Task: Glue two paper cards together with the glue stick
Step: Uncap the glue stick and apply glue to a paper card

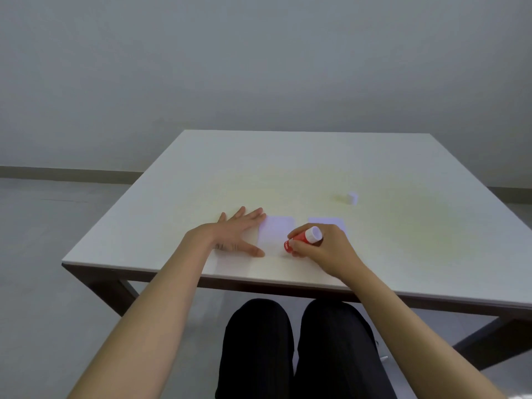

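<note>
Fingers [293, 246] of the right hand [322, 249] are curled tight around a red glue stick [302, 239], while those of the left hand [236, 231] lie spread wide and flat, holding nothing.

Biggest in the room is the pale bench [288, 168] on dark legs, with the person's knees in black trousers [290, 349] tucked under its near edge. Both bare forearms reach forward over that edge.

On the bench, near its front, lie two white paper cards side by side and a little apart. The left card [275, 233] sits between the two hands; the left hand's fingertips and thumb rest at its left edge. The right card [328, 223] is partly hidden behind the right hand.

That glue stick is tilted, its white end up and away from the person, its red end down at the left card's right edge. I cannot tell whether it touches the paper.

Farther back and to the right, well apart from the cards, stands a small white cap [351, 197].
</note>
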